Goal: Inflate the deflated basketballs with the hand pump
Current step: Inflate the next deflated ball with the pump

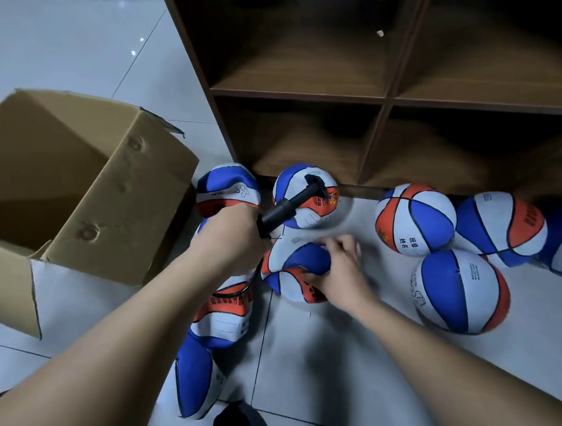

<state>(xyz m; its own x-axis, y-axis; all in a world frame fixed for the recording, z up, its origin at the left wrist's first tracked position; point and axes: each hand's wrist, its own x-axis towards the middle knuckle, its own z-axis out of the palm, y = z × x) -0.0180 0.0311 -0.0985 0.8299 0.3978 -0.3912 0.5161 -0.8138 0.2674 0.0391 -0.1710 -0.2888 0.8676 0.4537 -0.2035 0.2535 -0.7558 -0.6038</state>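
Several red, white and blue basketballs lie on the tiled floor [335,370] between an open cardboard box [78,181] at far left and a brown shelf unit [381,97] at the far side. The left hand [231,240] has its grip wrapped around the black hand pump [289,205], handle pointing far-right. Just right, the right hand [339,272] grips a crumpled deflated basketball [297,272], while rounder balls [460,292] rest further right.

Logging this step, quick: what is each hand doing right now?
Left hand: grips the black hand pump.
Right hand: fingers curled on the deflated basketball, gripping it.
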